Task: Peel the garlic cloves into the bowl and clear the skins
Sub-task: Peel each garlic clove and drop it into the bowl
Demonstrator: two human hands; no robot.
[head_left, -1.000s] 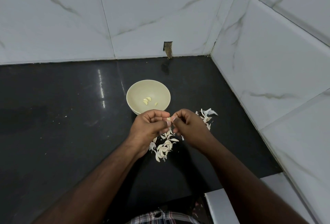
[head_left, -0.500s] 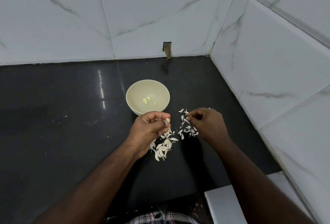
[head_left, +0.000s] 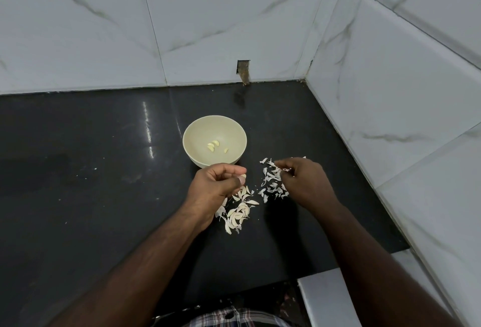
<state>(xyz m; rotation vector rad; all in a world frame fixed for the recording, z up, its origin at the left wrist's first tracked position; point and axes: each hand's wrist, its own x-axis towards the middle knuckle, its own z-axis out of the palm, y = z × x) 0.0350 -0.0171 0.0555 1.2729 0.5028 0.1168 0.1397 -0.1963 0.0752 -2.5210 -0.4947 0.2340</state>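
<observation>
A cream bowl (head_left: 195,131) stands on the black counter and holds three peeled garlic cloves (head_left: 213,145). Just in front of it my left hand (head_left: 217,183) pinches a garlic clove (head_left: 243,176) between thumb and fingers. My right hand (head_left: 303,182) is to the right, over a scatter of white skins (head_left: 272,183), its fingertips pinching a small piece of skin (head_left: 285,169). A second pile, of unpeeled cloves and skins (head_left: 238,213), lies below my left hand.
The black counter (head_left: 91,170) ends at white marble-tiled walls behind and on the right (head_left: 390,92). A small cut-out in the back wall (head_left: 243,71) sits behind the bowl. A white ledge (head_left: 328,298) is at the near right edge.
My hands were together working on the clove; the right hand has pulled away to the right over the skin pile, while the left stays put with the clove.
</observation>
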